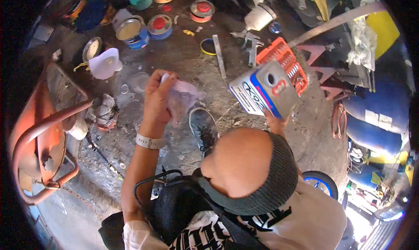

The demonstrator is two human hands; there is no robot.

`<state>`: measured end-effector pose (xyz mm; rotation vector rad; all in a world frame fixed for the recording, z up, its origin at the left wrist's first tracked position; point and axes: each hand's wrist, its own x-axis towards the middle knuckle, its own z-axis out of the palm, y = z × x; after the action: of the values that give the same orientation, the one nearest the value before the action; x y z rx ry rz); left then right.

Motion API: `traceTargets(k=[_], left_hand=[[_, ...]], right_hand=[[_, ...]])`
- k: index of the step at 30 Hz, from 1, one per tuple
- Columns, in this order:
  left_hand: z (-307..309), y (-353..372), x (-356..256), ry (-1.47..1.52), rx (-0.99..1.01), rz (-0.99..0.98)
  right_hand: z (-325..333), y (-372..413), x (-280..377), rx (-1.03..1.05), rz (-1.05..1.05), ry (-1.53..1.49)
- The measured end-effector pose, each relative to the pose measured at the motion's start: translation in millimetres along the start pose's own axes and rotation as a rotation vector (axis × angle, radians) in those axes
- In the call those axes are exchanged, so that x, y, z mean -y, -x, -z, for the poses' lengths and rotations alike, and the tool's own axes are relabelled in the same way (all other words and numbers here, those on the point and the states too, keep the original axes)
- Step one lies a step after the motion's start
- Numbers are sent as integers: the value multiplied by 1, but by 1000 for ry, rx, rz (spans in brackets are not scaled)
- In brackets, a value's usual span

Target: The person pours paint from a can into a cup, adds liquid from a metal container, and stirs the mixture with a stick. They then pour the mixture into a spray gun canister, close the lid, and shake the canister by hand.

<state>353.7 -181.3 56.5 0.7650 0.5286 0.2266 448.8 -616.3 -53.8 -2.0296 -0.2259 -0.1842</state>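
My left hand (158,95), with a watch band at the wrist, is raised over the floor. Its fingers are closed on a thin, crumpled pale pink rag (183,95) that hangs to the right. On the other side, my right hand (276,121) grips the lower edge of a rectangular metal can (264,88) marked "K92". The can is tilted, its top with a round opening and a red handle facing up toward me. My shoe (203,130) is on the floor between the hands.
Several paint cans (132,31) stand at the upper left. A spray gun (251,42), a flat metal strip (219,56) and a red socket set case (283,60) lie beyond the metal can. An orange wheelbarrow (39,132) is at the left; blue drums (375,119) are at the right.
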Motion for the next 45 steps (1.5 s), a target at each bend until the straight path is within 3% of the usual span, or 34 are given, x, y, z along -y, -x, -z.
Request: traceTargets(k=[1, 3, 5, 7, 9, 14, 16, 17, 19, 21, 23, 25, 26, 28, 30, 31, 32, 33, 34, 36, 38, 40, 42, 44, 45], left_hand=[[-3, 0, -2, -24, 3, -12], [-3, -7, 4, -11, 49, -20], [-17, -8, 2, 8, 123, -33], [-32, -9, 2, 32, 153, -50], [-47, -8, -2, 63, 201, -57], [-76, 3, -2, 52, 391, -89], [-92, 13, -6, 120, 404, 2], [-97, 14, -1, 177, 467, -7], [-111, 13, 14, 224, 568, -43], [-111, 15, 11, 202, 615, -101], [-99, 14, -3, -188, 651, -214], [-69, 7, -26, -270, 568, -353], [-48, 6, -40, -344, 486, -464], [-1, -1, -81, -566, 320, -515], [44, -8, -128, -722, 140, -705], [56, -1, -169, -983, 26, -883], [65, 8, -199, -869, 1, -917], [78, 12, -224, -848, -60, -920], [91, 15, -246, -827, -125, -922], [103, 33, -285, -892, -169, -1011], [108, 57, -316, -1063, -188, -1067], [80, 96, -346, -1532, -289, -1256], [76, 126, -379, -1979, -405, -1381], [91, 145, -405, -2119, -578, -1353], [104, 151, -416, -2146, -681, -1264]], right_hand=[[10, 1, -19, 13, 65, 25], [22, 19, -32, 36, -379, -158], [-2, 56, 36, 365, -382, -55], [-27, 77, 120, 761, -222, 113], [-48, 74, 191, 1022, 9, 288], [-75, 16, 341, 1191, 474, 733], [-80, -6, 416, 1239, 577, 864], [-87, -23, 504, 1452, 633, 877], [-59, -14, 422, 1099, 515, 715], [-53, -27, 300, 656, 149, 51], [-27, -44, 227, 340, 89, -267], [15, -75, 194, 162, 346, 96], [22, -79, 201, 161, 353, 89], [43, -78, 228, 12, 490, 450], [36, -70, 217, 15, 570, 535], [31, -59, 214, 146, 572, 640], [26, -50, 205, 280, 575, 738], [40, -61, 162, 404, 717, 850], [33, -66, 168, 421, 720, 842], [20, -70, 224, 234, 571, 731], [-15, -95, 282, 245, 588, 810], [-48, -119, 302, 375, 492, 548], [-96, -150, 310, 481, 635, 543], [-156, -168, 329, 638, 555, 322], [-184, -178, 338, 708, 669, 300]])
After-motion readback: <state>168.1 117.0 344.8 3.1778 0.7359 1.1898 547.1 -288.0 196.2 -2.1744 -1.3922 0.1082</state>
